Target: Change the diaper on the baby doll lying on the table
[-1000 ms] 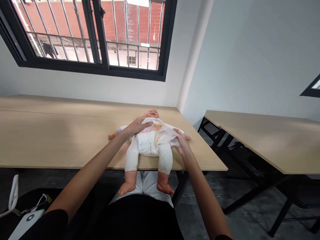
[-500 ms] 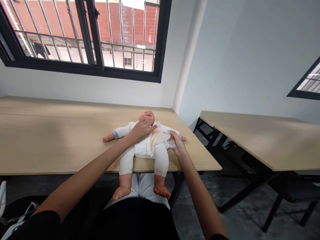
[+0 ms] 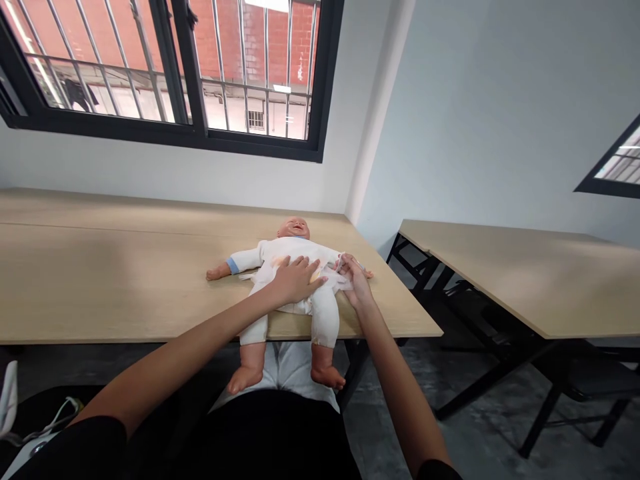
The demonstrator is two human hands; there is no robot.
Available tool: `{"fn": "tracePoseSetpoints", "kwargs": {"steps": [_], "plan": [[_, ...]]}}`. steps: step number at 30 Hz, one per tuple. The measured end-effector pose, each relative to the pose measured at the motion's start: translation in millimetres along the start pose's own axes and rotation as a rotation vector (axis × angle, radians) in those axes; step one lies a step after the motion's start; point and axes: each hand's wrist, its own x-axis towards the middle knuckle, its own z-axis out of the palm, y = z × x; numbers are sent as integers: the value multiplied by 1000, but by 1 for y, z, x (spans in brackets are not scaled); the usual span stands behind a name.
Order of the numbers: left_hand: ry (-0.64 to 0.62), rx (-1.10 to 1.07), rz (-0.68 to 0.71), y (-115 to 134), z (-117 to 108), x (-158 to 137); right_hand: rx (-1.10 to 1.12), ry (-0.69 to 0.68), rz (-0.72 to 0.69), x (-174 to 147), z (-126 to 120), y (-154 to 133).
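A baby doll (image 3: 326, 319) in a white outfit with blue cuffs lies on its back at the table's near edge, its feet hanging over my lap. A white diaper (image 3: 299, 307) covers its hips and belly, with coloured print on the front. My left hand (image 3: 299, 279) rests flat across the diaper's front, fingers spread. At the doll's side on the right, my right hand (image 3: 356, 280) pinches the thin side edge of the diaper. The exact fold between those fingertips is too small to make out.
The pale wooden table (image 3: 125, 280) runs left along the wall under a barred window (image 3: 200, 73). A second table (image 3: 540, 280) stands to the right across a gap, with a dark chair (image 3: 590, 380) below it. A white object with a cord lies at lower left.
My left hand has moved down from the doll's upper chest to its belly, flattening on the diaper. The doll's neck and chest now show. My right hand stays at the diaper's side.
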Motion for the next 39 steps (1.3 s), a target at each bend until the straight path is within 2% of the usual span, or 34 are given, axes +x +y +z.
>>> {"fn": "tracePoseSetpoints", "kwargs": {"steps": [6, 9, 12, 16, 22, 26, 33, 35, 39], "plan": [[93, 188, -259, 12, 5, 11, 50, 19, -27, -4, 2, -1], [126, 233, -326, 13, 0, 16, 71, 21, -26, -5, 3, -2], [100, 210, -304, 8, -5, 20, 30, -9, -38, -6, 5, -3], [78, 184, -259, 5, -6, 21, -104, -151, -11, -9, 9, -2], [110, 171, -116, 21, -7, 22, -166, -224, 28, -9, 7, 5], [143, 154, -35, 26, -3, 23, -175, -203, 44, -6, 6, 10], [202, 111, 81, 11, 12, 17, -212, -226, 45, -4, 11, 15], [188, 98, 65, 8, 16, 16, -220, -171, 40, -2, 9, 16], [110, 83, -61, 7, 20, 19, -217, -18, 3, 1, 2, 14]]}}
